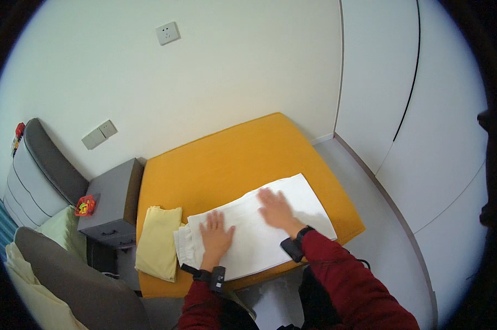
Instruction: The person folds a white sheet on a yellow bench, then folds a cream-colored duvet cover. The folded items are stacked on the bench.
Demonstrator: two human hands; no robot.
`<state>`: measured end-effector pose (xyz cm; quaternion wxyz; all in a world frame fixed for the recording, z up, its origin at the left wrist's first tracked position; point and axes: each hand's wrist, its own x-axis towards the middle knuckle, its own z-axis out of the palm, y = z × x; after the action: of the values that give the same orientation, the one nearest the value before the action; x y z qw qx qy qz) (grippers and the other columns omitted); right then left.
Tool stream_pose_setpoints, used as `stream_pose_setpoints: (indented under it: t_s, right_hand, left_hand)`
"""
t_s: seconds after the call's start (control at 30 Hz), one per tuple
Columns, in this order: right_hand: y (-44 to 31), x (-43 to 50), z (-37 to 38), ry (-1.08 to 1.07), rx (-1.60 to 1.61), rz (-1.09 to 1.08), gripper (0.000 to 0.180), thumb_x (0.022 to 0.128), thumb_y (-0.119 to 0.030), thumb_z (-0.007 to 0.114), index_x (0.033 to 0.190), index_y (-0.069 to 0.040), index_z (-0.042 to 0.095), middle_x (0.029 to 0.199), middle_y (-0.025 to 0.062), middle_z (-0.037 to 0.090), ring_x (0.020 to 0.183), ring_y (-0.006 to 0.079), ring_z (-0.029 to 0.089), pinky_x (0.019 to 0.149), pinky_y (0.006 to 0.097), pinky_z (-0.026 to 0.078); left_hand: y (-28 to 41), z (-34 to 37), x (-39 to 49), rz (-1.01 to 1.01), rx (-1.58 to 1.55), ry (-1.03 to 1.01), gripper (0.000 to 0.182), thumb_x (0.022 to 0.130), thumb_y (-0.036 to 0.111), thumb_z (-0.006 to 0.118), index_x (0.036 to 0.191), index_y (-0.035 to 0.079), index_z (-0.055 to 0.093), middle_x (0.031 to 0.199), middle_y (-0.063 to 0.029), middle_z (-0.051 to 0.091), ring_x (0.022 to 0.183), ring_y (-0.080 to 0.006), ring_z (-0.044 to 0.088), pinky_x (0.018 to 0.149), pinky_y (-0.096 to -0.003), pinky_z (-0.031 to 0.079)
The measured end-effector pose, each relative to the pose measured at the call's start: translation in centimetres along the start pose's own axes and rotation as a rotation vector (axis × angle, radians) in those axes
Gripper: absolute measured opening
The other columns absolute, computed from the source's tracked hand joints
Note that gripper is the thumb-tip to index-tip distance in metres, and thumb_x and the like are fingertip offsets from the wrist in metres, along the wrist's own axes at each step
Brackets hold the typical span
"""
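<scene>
A folded white cloth garment (248, 243) with a gathered, elastic-looking end at its left lies flat on a mustard-yellow upholstered surface (232, 161). Flat on its left part rests my left hand (216, 237), fingers spread, near the gathered end. My right hand (275, 208) is over the upper middle of the cloth, fingers apart and slightly blurred; whether it presses on the fabric cannot be told. Neither hand grips anything. Just left of the white garment lies a folded pale yellow cloth (160, 243), close beside the gathered end.
A grey nightstand (112, 194) holding a small red basket (85, 205) with colourful pieces stands at the left. Nearer are a grey padded bed edge (79, 280) and a pale green pillow (65, 231). A wall rises behind; white cabinet doors (430, 123) stand at the right.
</scene>
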<state>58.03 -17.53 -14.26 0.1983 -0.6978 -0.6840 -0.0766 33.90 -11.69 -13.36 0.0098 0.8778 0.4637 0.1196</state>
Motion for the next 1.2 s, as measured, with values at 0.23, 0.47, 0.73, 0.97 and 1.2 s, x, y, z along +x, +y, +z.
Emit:
stream_pose_setpoints:
  t_s: [0.23,0.47,0.73,0.97,1.2]
  right_hand:
    - [10.2,-2.5,-4.5,-0.117,-0.194,0.599,0.06,0.093,-0.031,0.044,0.142,-0.001,0.029,0.151,0.015,0.024,0.142,0.0287,0.016,0.113,0.0512,0.011]
    - [0.8,-7.5,-4.5,-0.131,0.089,0.042,0.059,0.091,-0.03,0.05,0.139,0.0,0.034,0.148,0.0187,0.028,0.139,0.0349,0.022,0.111,0.0534,0.015]
    - [5.7,-14.1,-7.3,-0.081,-0.113,0.195,0.056,0.092,-0.032,0.046,0.139,-0.003,0.036,0.149,0.0153,0.029,0.139,0.0305,0.023,0.112,0.0501,0.017]
    - [4.8,-16.4,-9.0,-0.046,-0.227,0.238,0.053,0.093,-0.03,0.044,0.14,-0.005,0.036,0.15,0.0125,0.028,0.14,0.0279,0.02,0.113,0.0503,0.015]
    - [3.0,-15.9,-7.7,-0.12,0.017,0.063,0.052,0.092,-0.029,0.047,0.137,-0.004,0.038,0.147,0.0129,0.033,0.137,0.0301,0.027,0.112,0.0498,0.019]
  left_hand:
    - [-4.9,-2.6,-2.2,-0.108,0.178,-0.039,0.068,0.09,0.045,0.047,0.142,0.003,0.032,0.151,-0.0157,0.023,0.141,-0.0316,0.016,0.112,-0.0553,0.006]
    - [4.5,-2.0,-7.3,0.302,-0.03,-0.124,0.069,0.091,0.047,0.046,0.144,0.005,0.028,0.152,-0.0152,0.02,0.141,-0.0318,0.017,0.111,-0.0577,0.01]
    - [1.1,-1.6,-9.5,0.195,-0.01,-0.069,0.072,0.09,0.048,0.048,0.145,0.007,0.026,0.153,-0.0142,0.018,0.142,-0.032,0.014,0.112,-0.0556,0.009]
    - [0.0,-2.1,-11.4,0.075,0.122,-0.045,0.072,0.089,0.048,0.049,0.143,0.004,0.029,0.152,-0.0158,0.02,0.141,-0.0318,0.016,0.112,-0.0562,0.008]
    - [1.3,-2.5,-11.4,0.284,-0.01,-0.152,0.069,0.092,0.048,0.044,0.146,0.01,0.025,0.154,-0.0116,0.014,0.142,-0.0299,0.012,0.113,-0.0535,0.009]
